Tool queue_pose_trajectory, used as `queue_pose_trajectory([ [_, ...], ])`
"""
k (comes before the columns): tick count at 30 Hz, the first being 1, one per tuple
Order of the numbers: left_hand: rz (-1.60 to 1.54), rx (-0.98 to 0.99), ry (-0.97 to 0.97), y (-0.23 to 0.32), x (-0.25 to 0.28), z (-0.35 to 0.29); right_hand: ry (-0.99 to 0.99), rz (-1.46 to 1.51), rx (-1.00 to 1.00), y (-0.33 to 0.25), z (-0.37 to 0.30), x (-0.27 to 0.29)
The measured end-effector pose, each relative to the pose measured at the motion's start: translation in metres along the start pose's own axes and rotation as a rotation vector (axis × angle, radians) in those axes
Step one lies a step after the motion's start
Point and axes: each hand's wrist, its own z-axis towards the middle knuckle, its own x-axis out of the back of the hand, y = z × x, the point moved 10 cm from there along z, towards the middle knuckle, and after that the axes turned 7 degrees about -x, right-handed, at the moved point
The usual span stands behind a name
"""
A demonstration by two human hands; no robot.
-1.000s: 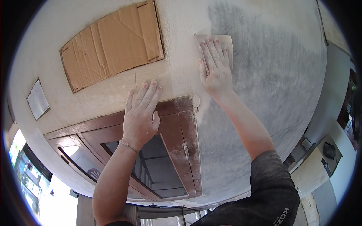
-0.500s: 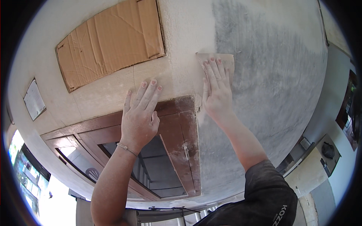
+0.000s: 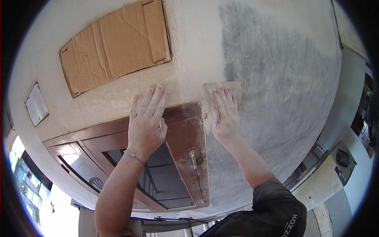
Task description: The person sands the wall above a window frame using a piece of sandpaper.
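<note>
My right hand lies flat over a pale sheet of sandpaper and presses it to the wall. The sheet's top and side edges show around the fingers; the rest is under the hand. It sits where white plaster meets a dark grey, scuffed wall patch, beside the upper right corner of a brown wooden frame. My left hand rests with fingers spread and holds nothing; its fingertips lean on the wall just above the frame. White dust coats both hands.
A cardboard panel covers an opening at the upper left, with a small white sheet farther left. Below the frame's top are glass panes and a metal latch. A counter stands at the lower right.
My right hand and the sandpaper have slid down the wall, from above the frame's corner to nearly level with it. My left hand has stayed in place.
</note>
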Motion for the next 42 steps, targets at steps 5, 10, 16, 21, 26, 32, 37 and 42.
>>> queue_pose_trajectory([
  [5, -0.005, 0.012, 0.004, 0.001, -0.009, 0.003, 0.207, -0.048, 0.133, -0.006, 0.131, 0.015],
  [10, -0.031, 0.010, 0.004, 0.001, -0.001, 0.004, 0.229, -0.013, 0.150, -0.007, 0.135, 0.020],
  [16, 0.025, 0.007, 0.018, 0.002, -0.001, 0.001, 0.002, 0.055, -0.023, 0.007, -0.014, 0.002],
  [21, -0.053, 0.023, -0.002, 0.006, -0.007, 0.002, 0.275, -0.016, 0.158, -0.013, 0.156, 0.028],
  [26, -0.042, 0.029, 0.000, 0.001, -0.001, 0.001, 0.268, -0.037, 0.140, -0.014, 0.108, 0.016],
  [32, -0.003, 0.040, 0.020, 0.001, -0.001, 0.001, -0.054, 0.002, 0.012, -0.006, -0.027, 0.002],
  [37, -0.031, 0.037, 0.016, 0.009, -0.002, 0.008, 0.190, 0.007, 0.092, -0.010, 0.142, 0.024],
  [42, 0.003, 0.030, -0.003, 0.000, 0.000, 0.000, 0.103, 0.054, 0.069, -0.010, 0.037, 0.010],
])
